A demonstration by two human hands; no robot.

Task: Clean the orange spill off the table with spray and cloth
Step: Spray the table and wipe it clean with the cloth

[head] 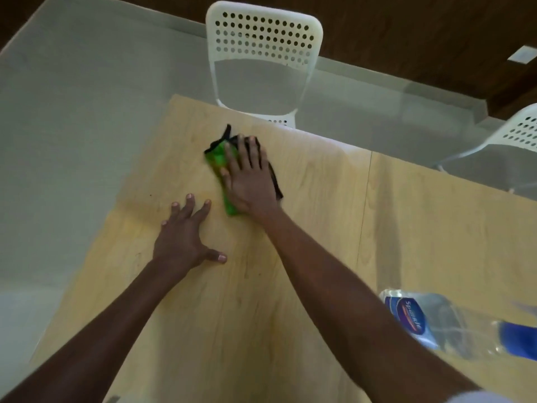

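Your right hand (247, 175) lies flat with straight fingers pressing the cloth (220, 161) onto the table (319, 228). The cloth is green with a black side or edge showing, bunched into a long strip. Its long axis runs from about 6 o'clock, by the heel of your palm, up toward 12 o'clock, where a black corner sticks up past your fingertips and leans slightly to 11. Green shows along the 9 o'clock side of your hand, black along the 3 o'clock side.

Your left hand (186, 237) rests at about 7 o'clock from the cloth, just beside it but not touching, fingers spread wide and flat on the wood, holding nothing.

The spray bottle (436, 324) lies on its side at 4 o'clock, well apart from the cloth: clear plastic with a blue label, its blue end toward 3 o'clock at the frame edge. You cannot tell whether any orange mark remains under the cloth.

The table is pale wood grain with a seam running roughly 12 to 6 on the right half. A white perforated chair (261, 53) stands at 12 o'clock against the far edge, and a second chair (517, 135) at 2 o'clock. The floor (72, 112) is grey, with a dark wood wall beyond.
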